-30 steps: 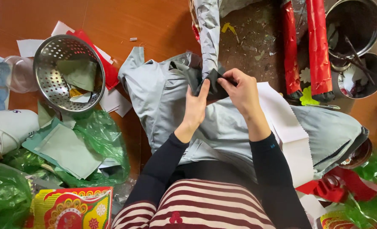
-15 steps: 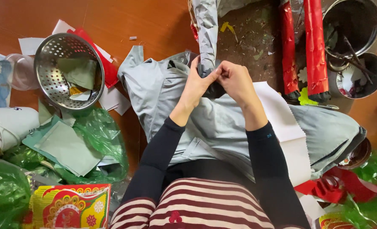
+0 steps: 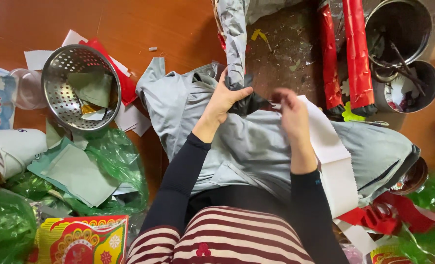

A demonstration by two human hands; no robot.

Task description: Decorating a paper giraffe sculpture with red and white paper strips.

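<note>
My left hand (image 3: pixel 225 101) grips the lower end of a tall roll wrapped in silver-grey paper (image 3: pixel 233 39) that runs up out of view. A dark paper tail (image 3: pixel 250 103) hangs from that end. My right hand (image 3: pixel 290 108) is blurred, just right of the tail, fingers curled near it; whether it holds the tail I cannot tell. Under both hands lies a pale grey-blue jacket (image 3: pixel 237 142) spread over my lap, with a white paper strip (image 3: pixel 332 156) across it.
A metal colander (image 3: pixel 78 88) with paper scraps sits at left on the wooden floor. Green plastic bags (image 3: pixel 114 166), coloured packaging (image 3: pixel 80 239), two red-wrapped rolls (image 3: pixel 347 54) and two metal pots (image 3: pixel 398 34) with tools surround me. Red paper scraps (image 3: pixel 393 215) lie at right.
My right hand has pulled away to the right of the roll's end, now blurred. My left hand keeps its grip on the silver roll. The dark tail now shows between the hands.
</note>
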